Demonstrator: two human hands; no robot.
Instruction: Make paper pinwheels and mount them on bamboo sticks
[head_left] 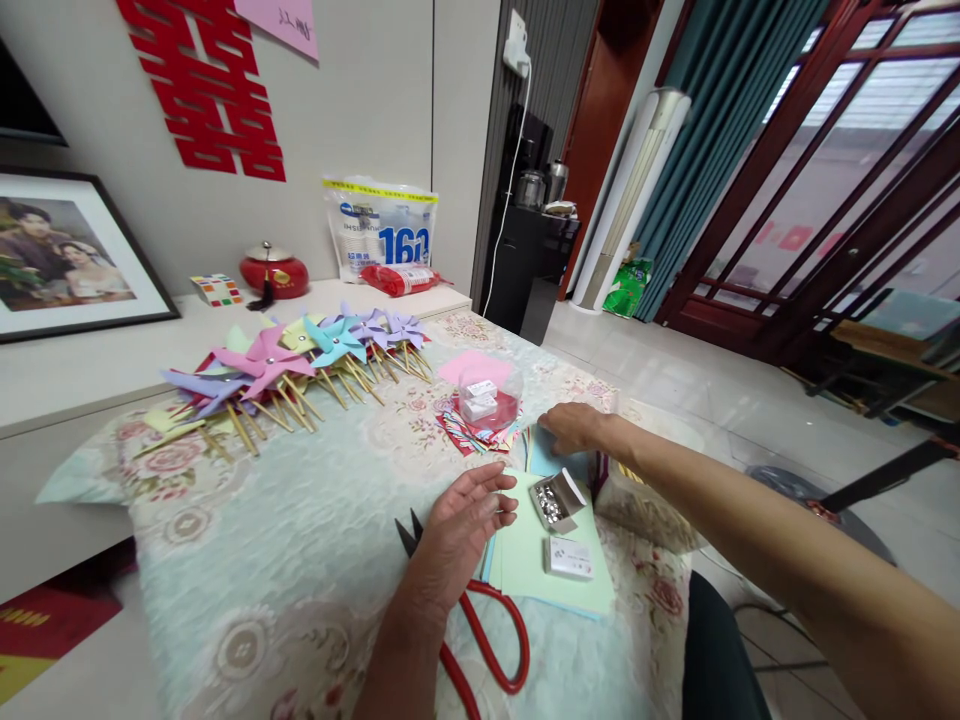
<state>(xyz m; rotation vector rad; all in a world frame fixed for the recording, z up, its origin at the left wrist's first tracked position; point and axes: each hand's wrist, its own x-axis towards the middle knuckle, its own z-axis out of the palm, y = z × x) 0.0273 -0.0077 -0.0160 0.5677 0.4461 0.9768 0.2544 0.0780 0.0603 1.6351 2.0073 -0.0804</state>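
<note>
My left hand [465, 530] is open and holds nothing, its fingers loosely bent over the edge of a stack of light green paper [517, 545]. Beneath that hand lie scissors [491, 640] with red handles and dark blades. On the green paper sit an opened small box of shiny metal fasteners [553, 502] and a closed white box [568, 558]. My right hand [576, 428] reaches across to blue paper [547, 458] behind the stack, palm down. Its fingertips are mostly hidden, so I cannot see whether they grip a sheet.
Several paper pinwheels [266, 362] on sticks lie at the back left. A clear round container [502, 400] with small white boxes stands on colourful paper pieces. Beneath my right forearm is a clear bag [649, 510]. A bag of cups [382, 235] rests on the cabinet.
</note>
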